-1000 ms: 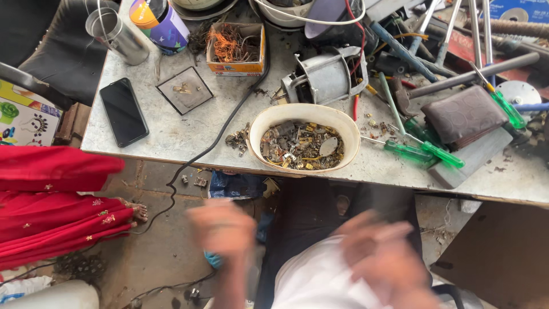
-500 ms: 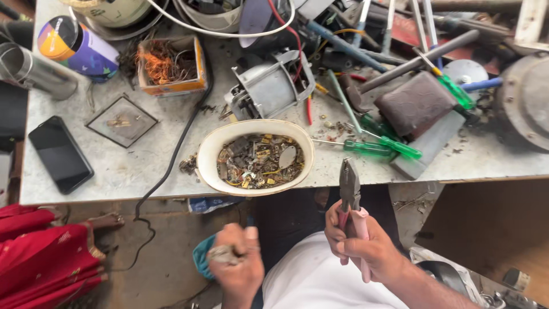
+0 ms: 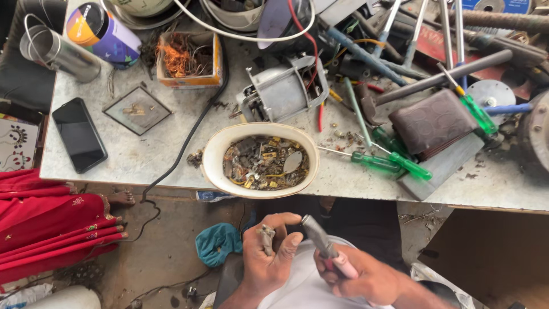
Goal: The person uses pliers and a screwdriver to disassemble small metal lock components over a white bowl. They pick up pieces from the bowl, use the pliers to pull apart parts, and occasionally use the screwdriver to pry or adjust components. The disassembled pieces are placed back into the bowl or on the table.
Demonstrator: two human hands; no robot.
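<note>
1. The table (image 3: 143, 154) carries tools and parts; the person sits at its near edge.
2. Red cloth (image 3: 51, 223) lies on the floor to the left.
3. The bowl (image 3: 214, 157), full of small metal scraps, stands at the table's near edge, just above the hands.
4. A motor (image 3: 283, 91) sits behind the bowl; a wallet (image 3: 432, 123) lies to the right, a phone (image 3: 79, 134) to the left.
5. The right hand (image 3: 360, 277) has its fingers wrapped around the pliers (image 3: 323, 243), tip pointing toward the left hand.
6. The left hand (image 3: 266, 260) pinches a small grey part (image 3: 266, 237) with curled fingers, below the bowl, over the lap.
</note>
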